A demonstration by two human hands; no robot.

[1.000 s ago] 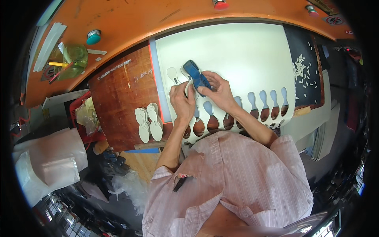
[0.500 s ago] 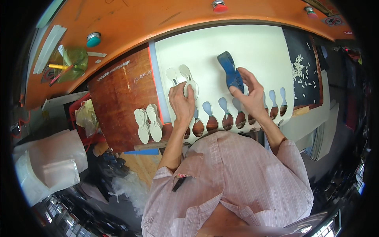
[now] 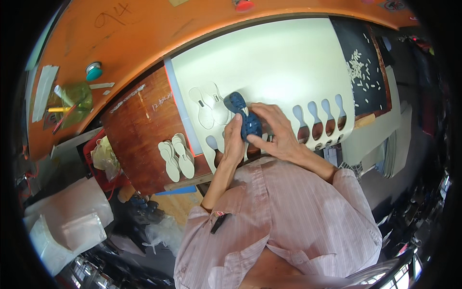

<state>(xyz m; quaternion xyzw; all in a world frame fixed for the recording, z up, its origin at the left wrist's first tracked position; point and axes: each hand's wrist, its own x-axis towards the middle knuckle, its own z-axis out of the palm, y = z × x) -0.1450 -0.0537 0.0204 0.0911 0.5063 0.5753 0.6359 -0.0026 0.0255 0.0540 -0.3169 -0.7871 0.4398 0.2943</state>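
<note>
My left hand (image 3: 234, 142) and my right hand (image 3: 277, 130) hold a blue sole-shaped cutting die (image 3: 236, 102) between them, tilted up over a large cream sheet (image 3: 269, 58). The left thumb and fingers press along its left side. My right fingers curl around its other side, the thumb near its lower end. Something pale shows in the die's middle; I cannot make out what. Just left of the die, two sole-shaped cuts (image 3: 201, 110) mark the sheet. Along the sheet's near edge runs a row of sole-shaped holes (image 3: 315, 113), some hidden behind my hands and arms.
Two small stacks of cream sole pieces (image 3: 169, 161) lie on the brown board (image 3: 132, 120) at left. A black board (image 3: 344, 36) with small white strips (image 3: 356, 65) is at right. The orange machine beam (image 3: 144, 36) spans the far side, with a green button (image 3: 94, 71) and red button (image 3: 244, 6).
My right hand has brought the die leftward and closer to me, turning it. My left hand has left the cut sole shape on the sheet and now grips the die too. The view has shifted.
</note>
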